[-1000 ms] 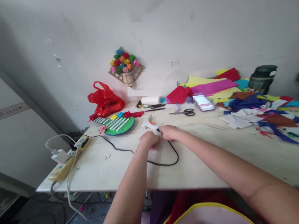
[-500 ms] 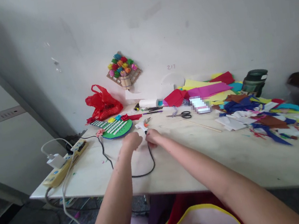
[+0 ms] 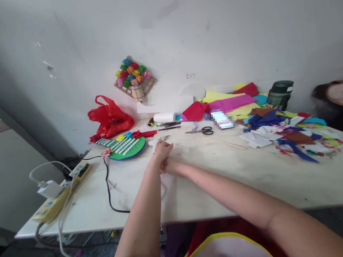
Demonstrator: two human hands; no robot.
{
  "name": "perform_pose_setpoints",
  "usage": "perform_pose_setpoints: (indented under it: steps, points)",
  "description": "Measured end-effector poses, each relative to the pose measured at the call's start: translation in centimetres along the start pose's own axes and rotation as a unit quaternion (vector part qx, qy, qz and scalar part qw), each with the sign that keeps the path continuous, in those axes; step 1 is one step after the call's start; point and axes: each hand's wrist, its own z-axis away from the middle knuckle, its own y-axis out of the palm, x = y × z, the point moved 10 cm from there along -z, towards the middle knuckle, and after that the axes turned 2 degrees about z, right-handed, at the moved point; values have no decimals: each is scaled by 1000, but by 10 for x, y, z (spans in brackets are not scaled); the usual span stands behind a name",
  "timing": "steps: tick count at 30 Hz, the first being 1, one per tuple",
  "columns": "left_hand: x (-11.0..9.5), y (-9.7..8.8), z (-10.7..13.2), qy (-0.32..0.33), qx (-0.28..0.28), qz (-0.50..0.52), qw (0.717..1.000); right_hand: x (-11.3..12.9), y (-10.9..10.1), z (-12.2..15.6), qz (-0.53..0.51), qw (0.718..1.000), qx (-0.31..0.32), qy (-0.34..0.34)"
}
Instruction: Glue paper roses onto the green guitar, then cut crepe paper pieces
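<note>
My left hand [image 3: 162,150] rests curled over a white glue gun [image 3: 157,142], whose metal tip [image 3: 164,138] pokes out toward the scissors. Just below and partly under it lies my right hand [image 3: 171,167], with its fingers hidden by the left hand. From the gun a black cord [image 3: 108,188] loops across the table to a yellow power strip [image 3: 58,194] at the left edge. A green disc craft [image 3: 126,146] with white strips and paper flowers lies just left of my hands.
A red plastic bag [image 3: 110,118], a white roll [image 3: 163,117], scissors [image 3: 203,131], a phone [image 3: 223,119] and a wooden stick [image 3: 224,142] lie behind. Coloured paper sheets [image 3: 230,102], scraps [image 3: 287,135] and a dark jar [image 3: 280,94] fill the right. A paper-flower basket [image 3: 132,78] hangs on the wall.
Both hands have moved the glue gun away from me, toward the green disc. The left hand now covers the gun and overlaps the right hand. The view has shifted right.
</note>
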Motion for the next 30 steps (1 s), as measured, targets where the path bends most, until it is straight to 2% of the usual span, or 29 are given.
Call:
perform_pose_setpoints:
  steps: [3,5,7,9,12,15,19,24,27,30]
  points:
    - [8,15,0,34,23,119,992,0,-9,18,42,998,37,-23]
    - [16,14,2,33,-15,114,993,4,-32,25,69,996,-6,-60]
    - [23,9,6,17,-58,25,998,1,-61,29,73,993,-72,-57]
    - [28,5,9,-10,-69,-86,994,-10,-90,30,43,990,-132,-22]
    - [32,-1,11,-22,-40,-211,976,-26,-126,31,14,978,-205,21]
    - [38,-8,11,3,0,-276,961,-34,-146,31,27,971,-236,26]
    - [44,-10,16,56,55,-336,939,-39,-151,28,72,971,-229,12]
    - [36,-15,34,127,4,-437,890,-18,-142,27,218,946,-231,-67]
    - [39,-16,39,147,5,-465,873,-2,-130,28,301,921,-220,-111]
    - [47,-21,35,134,18,-480,867,7,-116,26,361,900,-205,-134]
